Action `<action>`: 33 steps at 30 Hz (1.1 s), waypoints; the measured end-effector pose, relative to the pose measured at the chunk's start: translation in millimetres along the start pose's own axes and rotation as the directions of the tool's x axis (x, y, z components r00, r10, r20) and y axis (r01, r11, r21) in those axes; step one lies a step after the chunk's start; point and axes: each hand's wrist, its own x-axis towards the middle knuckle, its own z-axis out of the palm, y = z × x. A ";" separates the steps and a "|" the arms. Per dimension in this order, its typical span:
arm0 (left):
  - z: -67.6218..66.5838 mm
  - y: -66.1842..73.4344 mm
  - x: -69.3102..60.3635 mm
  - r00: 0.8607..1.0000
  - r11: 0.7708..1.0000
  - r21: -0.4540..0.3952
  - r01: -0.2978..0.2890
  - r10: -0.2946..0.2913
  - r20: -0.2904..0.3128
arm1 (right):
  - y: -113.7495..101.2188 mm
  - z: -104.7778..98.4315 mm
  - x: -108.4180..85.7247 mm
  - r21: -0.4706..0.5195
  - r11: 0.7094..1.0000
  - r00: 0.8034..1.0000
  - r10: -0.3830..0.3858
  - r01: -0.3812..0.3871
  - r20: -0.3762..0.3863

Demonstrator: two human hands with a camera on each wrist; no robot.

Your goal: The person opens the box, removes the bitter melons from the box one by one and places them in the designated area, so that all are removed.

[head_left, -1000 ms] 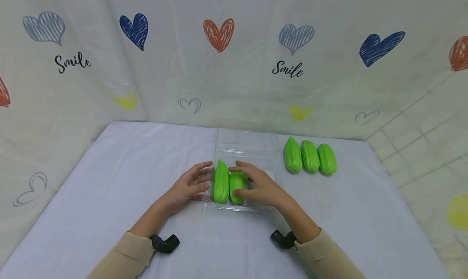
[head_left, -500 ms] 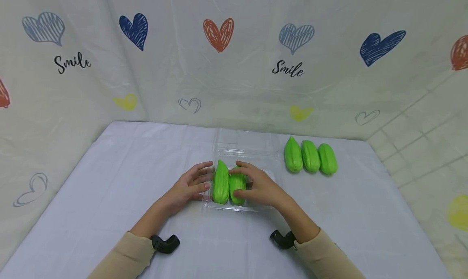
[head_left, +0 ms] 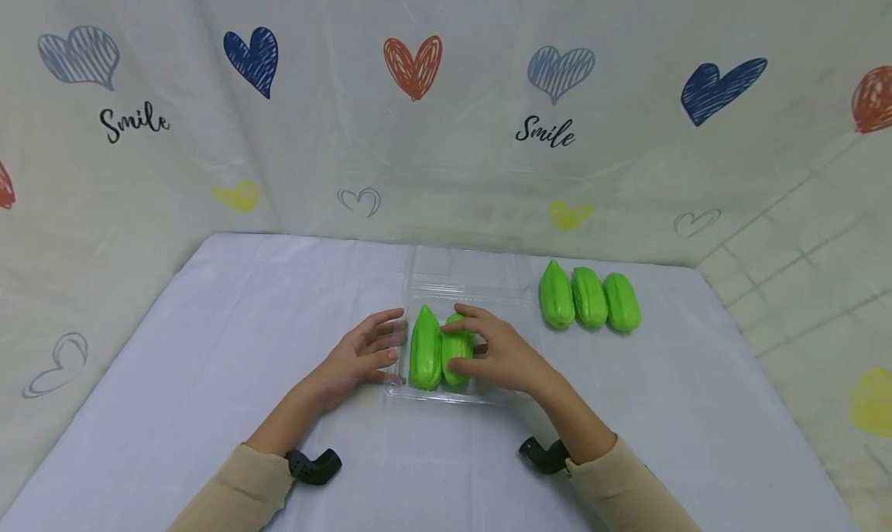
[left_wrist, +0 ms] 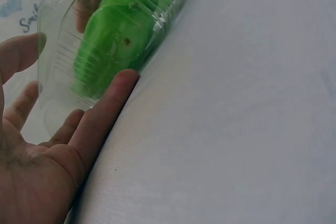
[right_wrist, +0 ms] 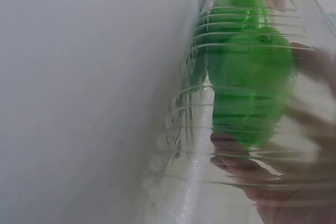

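Observation:
My right hand (head_left: 498, 354) is inside a clear plastic clamshell box (head_left: 456, 397), its thumb and fingers round the right one of two green ribbed fruits (head_left: 456, 354). The other green fruit (head_left: 426, 350), pointed at its far end, lies just left of it. Both are seen through the box wall in the right wrist view. On the box's left side, my left hand (head_left: 358, 358) has its fingers spread and touching the outer wall; the left wrist view shows the little finger (left_wrist: 107, 116) along the bottom edge. Part of the held fruit is hidden by my right fingers.
The box's clear lid (head_left: 470, 269) lies folded back toward the wall. Three similar green fruits (head_left: 590, 298) sit in a row right of the lid. A white cloth (head_left: 293, 284) covers the table, and a heart-printed curtain (head_left: 460, 145) hangs behind.
Both green fruits have shifted slightly to the right inside the box, with my right hand moving along a little. My left hand and the three fruits outside have stayed in place.

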 end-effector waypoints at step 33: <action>1.7 2.2 -1.7 1.000 1.000 0.019 -0.007 0.007 -0.001 | -0.3 -26.4 -24.1 0.065 0.998 0.999 -0.005 0.008 -0.044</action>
